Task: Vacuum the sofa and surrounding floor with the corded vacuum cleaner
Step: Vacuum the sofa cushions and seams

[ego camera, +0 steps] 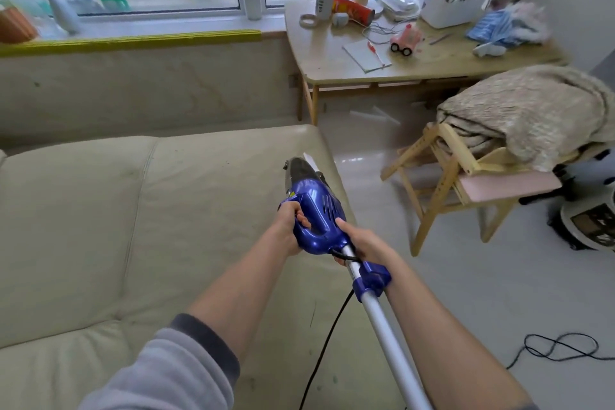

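Observation:
A blue corded vacuum cleaner [316, 210] points away from me over the right end of a cream leather sofa [116, 226]. Its dark dust cup and white nozzle tip [309, 158] sit near the sofa's far right edge. My left hand [289, 226] grips the blue handle loop on the vacuum body. My right hand [361, 241] grips the silver tube [389, 336] just behind the body, beside a blue clamp. The black cord [327, 339] runs down from the body across the seat toward me.
A wooden chair [442, 176] piled with a beige blanket stands right of the sofa. A cluttered wooden table [332, 70] is behind it by the window. More black cord [562, 348] loops on the pale floor at right. A white-and-black appliance [589, 220] sits far right.

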Available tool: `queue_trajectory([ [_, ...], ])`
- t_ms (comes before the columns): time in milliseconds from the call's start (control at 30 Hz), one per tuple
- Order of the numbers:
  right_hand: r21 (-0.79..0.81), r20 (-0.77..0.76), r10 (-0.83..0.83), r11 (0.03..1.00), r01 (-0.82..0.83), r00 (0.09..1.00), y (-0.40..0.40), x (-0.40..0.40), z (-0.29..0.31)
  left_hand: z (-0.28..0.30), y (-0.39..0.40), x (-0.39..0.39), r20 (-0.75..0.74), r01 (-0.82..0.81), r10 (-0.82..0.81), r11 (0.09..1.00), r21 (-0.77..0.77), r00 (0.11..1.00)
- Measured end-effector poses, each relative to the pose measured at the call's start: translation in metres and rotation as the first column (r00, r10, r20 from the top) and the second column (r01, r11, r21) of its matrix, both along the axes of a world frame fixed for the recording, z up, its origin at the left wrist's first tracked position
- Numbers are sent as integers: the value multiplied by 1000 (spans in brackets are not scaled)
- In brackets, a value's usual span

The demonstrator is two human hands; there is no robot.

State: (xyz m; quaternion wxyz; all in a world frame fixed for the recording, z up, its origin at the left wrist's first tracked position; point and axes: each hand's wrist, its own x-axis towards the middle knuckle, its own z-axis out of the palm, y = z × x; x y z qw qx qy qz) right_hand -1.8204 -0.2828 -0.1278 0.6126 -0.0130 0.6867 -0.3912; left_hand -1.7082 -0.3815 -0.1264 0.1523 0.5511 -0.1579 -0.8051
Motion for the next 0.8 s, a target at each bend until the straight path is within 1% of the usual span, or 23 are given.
queue_trajectory([
  [400, -5, 4, 133, 991, -132, 991, -23, 38, 8, 10, -8, 48, 2, -141, 141, 990, -27, 990],
  [633, -16, 10, 194, 981, -194, 981, -38, 86, 10, 15, -17, 100, -4, -178, 178, 983, -40, 984],
  [800, -11, 19, 192, 981, -192, 981, -50, 125, 15, 16, -27, 141, -12, -198, 197, 979, -40, 980],
])
